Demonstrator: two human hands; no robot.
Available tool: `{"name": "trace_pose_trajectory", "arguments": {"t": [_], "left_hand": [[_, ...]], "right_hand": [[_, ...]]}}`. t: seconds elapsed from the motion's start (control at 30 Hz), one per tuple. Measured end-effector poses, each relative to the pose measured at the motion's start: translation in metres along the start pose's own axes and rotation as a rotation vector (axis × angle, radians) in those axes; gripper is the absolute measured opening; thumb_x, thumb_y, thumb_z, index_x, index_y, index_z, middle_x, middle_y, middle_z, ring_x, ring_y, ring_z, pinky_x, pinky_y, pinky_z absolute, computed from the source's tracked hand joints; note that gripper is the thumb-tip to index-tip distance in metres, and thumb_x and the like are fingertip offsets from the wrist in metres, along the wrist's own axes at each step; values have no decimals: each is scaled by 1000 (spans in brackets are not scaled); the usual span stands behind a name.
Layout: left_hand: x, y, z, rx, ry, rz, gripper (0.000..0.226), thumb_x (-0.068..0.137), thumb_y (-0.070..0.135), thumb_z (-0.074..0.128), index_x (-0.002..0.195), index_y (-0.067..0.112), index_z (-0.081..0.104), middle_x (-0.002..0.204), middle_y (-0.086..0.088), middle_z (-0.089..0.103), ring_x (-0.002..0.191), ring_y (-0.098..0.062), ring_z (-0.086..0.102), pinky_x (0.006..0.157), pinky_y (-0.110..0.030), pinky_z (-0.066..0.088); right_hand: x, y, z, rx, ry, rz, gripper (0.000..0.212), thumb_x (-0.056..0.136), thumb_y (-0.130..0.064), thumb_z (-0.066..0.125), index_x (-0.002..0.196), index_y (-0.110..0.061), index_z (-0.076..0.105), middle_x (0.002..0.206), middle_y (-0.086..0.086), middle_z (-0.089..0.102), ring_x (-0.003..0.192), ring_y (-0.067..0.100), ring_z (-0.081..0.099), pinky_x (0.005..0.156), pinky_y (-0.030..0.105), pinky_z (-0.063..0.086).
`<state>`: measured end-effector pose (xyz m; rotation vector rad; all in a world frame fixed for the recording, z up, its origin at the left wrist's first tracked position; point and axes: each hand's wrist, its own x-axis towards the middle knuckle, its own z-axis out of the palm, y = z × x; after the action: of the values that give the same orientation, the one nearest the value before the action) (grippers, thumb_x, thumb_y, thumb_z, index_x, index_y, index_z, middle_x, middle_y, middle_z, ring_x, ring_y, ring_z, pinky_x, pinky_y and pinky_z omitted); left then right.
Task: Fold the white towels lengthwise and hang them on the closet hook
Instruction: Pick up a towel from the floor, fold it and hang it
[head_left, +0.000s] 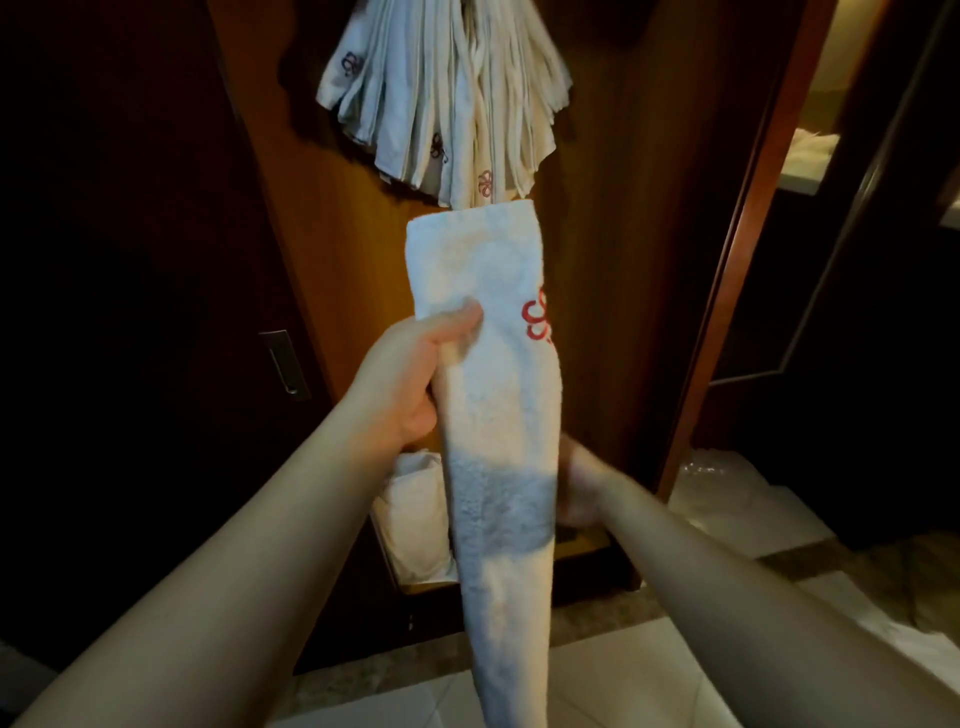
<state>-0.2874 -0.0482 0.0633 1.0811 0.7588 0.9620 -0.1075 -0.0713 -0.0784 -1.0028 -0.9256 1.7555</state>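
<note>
Two bare arms are reaching forward, and both hands are holding one long white towel that is folded into a narrow strip. The left hand is closed around the towel's left edge, partway up, with the thumb pressing flat on the front of the cloth. The right hand is sitting lower, touching the right edge of the towel, but most of it is hiding behind the cloth, so how tightly it is closing cannot be told. The towel is standing up between the hands, its top end pointing up and its bottom end running down out of view. A red flower mark is showing on its right side. Behind the towel, low down, a white bag is sitting inside the wooden closet; what is in it cannot be seen. Higher up, just above the towel's top end, a big bunch of hanging towels is spreading out like a fan against the closet wall. There are too many to count, and the hook is hiding. A dark door with one metal handle is standing to the left.
</note>
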Motion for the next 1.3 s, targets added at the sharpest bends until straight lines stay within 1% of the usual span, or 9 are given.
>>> {"name": "trace_pose_trajectory", "arguments": {"t": [0.13, 0.3, 0.47, 0.57, 0.67, 0.8, 0.93, 1.17, 1.3], "left_hand": [[6, 20, 1, 26, 198, 36, 16, 91, 20, 70, 104, 15, 64, 88, -7, 78, 81, -28, 76, 73, -47, 60], [16, 37, -4, 18, 351, 0, 12, 90, 19, 72, 92, 18, 60, 71, -4, 75, 64, -23, 74, 56, -40, 60], [26, 46, -8, 58, 344, -44, 10, 92, 17, 70, 92, 14, 61, 71, -6, 75, 66, -25, 74, 51, -39, 59], [33, 55, -16, 72, 313, -63, 13, 91, 16, 71, 98, 13, 60, 82, -9, 78, 70, -28, 75, 54, -46, 61], [43, 62, -23, 83, 308, -90, 17, 90, 15, 72, 99, 12, 59, 83, -11, 77, 70, -29, 75, 56, -49, 61], [60, 59, -24, 122, 294, -121, 25, 91, 15, 71, 110, 8, 57, 95, -14, 75, 71, -29, 75, 60, -49, 62], [73, 44, -29, 156, 311, -187, 34, 94, 25, 68, 118, 8, 52, 103, -14, 73, 85, -29, 74, 58, -41, 61], [81, -9, -52, 186, -23, -368, 78, 93, 70, 41, 128, 2, 50, 128, -24, 61, 108, -36, 66, 71, -42, 60], [76, -27, -47, 242, 77, -191, 65, 95, 65, 45, 116, 6, 62, 103, -6, 71, 101, -26, 65, 86, -40, 52]], "right_hand": [[-3, 34, -3, 89, 46, 18, 84, 78, -86, 44, 136, -27, 63, 141, 13, 59, 133, 31, 54, 111, 51, 41], [-21, 45, 10, -266, 152, -173, 80, 59, -81, 74, 117, -28, 72, 114, -4, 75, 105, 13, 71, 86, 31, 57], [-34, 29, 22, -645, 216, -194, 38, 76, -55, 65, 111, -40, 66, 102, -21, 75, 93, 2, 72, 85, 30, 56], [-38, 17, 14, -329, 78, -125, 56, 72, -37, 78, 123, -17, 66, 112, 1, 76, 104, 20, 72, 85, 36, 56], [-45, 3, 9, 45, -149, 75, 79, 44, -32, 101, 113, -5, 75, 117, 18, 72, 109, 32, 70, 90, 44, 57], [-55, -19, 15, -72, -272, 194, 97, 36, -34, 104, 120, -4, 65, 114, 14, 73, 108, 29, 68, 92, 42, 54], [-66, -44, 29, -158, -353, 202, 81, 51, -43, 99, 113, -2, 67, 103, 8, 77, 94, 19, 75, 73, 26, 59], [-69, -84, 37, -26, -283, -48, 65, 63, -49, 92, 117, -16, 76, 126, 10, 70, 118, 26, 66, 91, 37, 56], [-60, -113, 40, 53, -135, -177, 48, 78, -49, 74, 115, -17, 77, 129, 12, 68, 120, 29, 65, 89, 38, 58]]}}
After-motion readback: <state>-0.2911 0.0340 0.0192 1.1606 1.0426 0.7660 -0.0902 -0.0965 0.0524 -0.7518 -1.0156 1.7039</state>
